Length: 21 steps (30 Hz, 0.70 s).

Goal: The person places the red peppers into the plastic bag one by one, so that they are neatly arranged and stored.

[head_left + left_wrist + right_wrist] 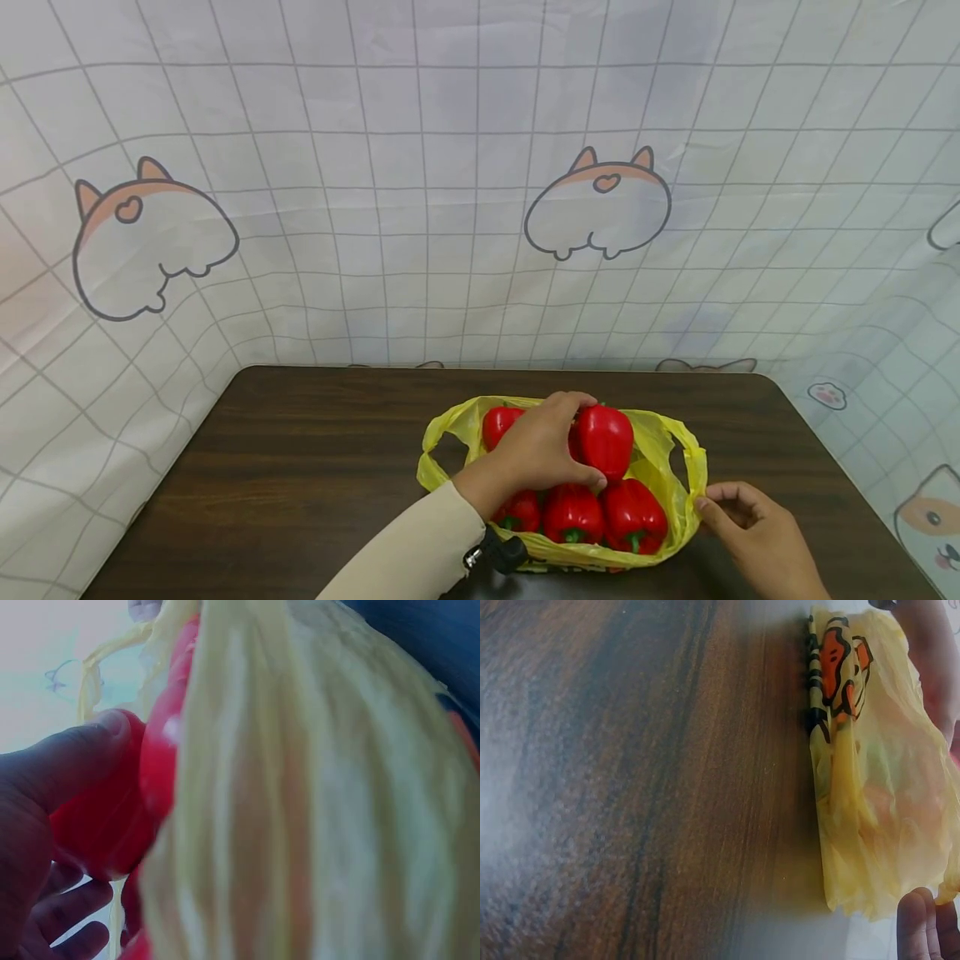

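A yellow plastic bag (660, 446) lies on the table with its mouth spread and several red bell peppers (573, 510) inside. My left hand (543, 446) reaches over the bag and grips one bell pepper (604, 442), its thumb along the near side and fingers over the far side. In the left wrist view that gripped pepper (105, 817) sits between thumb and fingers, beside the bag's wall (300, 787). My right hand (757, 533) pinches the bag's right handle between thumb and fingers. Fingertips (915, 922) show at the bag's edge in the right wrist view.
The dark wooden table (300, 467) extends left and right of the bag. Behind it hangs a white gridded cloth (450, 208) with cartoon animals. A black strap device (498, 552) sits on my left wrist, close over the bag's near rim.
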Available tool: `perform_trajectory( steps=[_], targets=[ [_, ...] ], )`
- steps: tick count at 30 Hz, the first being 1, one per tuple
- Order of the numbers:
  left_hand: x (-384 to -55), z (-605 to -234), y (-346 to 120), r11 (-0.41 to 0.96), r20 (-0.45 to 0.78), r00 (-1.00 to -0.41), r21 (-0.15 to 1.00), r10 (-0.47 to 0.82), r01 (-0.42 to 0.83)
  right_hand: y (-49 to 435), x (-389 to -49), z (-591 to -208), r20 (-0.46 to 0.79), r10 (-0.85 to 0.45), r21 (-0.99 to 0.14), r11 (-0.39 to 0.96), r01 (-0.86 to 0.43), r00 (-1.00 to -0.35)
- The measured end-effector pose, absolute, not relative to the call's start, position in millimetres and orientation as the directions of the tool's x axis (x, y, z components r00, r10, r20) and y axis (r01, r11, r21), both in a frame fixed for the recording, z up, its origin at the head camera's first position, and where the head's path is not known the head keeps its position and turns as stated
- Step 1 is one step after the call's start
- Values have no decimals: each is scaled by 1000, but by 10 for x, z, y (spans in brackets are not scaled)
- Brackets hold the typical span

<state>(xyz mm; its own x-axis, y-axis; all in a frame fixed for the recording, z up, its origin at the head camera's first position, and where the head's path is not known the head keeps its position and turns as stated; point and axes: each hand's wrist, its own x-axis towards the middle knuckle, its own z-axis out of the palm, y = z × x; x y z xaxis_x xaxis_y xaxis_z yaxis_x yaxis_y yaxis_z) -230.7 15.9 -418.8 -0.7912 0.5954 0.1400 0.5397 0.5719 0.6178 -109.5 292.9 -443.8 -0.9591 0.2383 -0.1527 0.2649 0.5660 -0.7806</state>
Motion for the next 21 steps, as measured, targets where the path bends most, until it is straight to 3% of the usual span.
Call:
perform_trajectory(
  steps=[21],
  targets=[
    [-2267,-4227,334,672,141,-840,538,524,510,2933,-1080,-4450,-165,250,-786,552,281,-954]
  ],
)
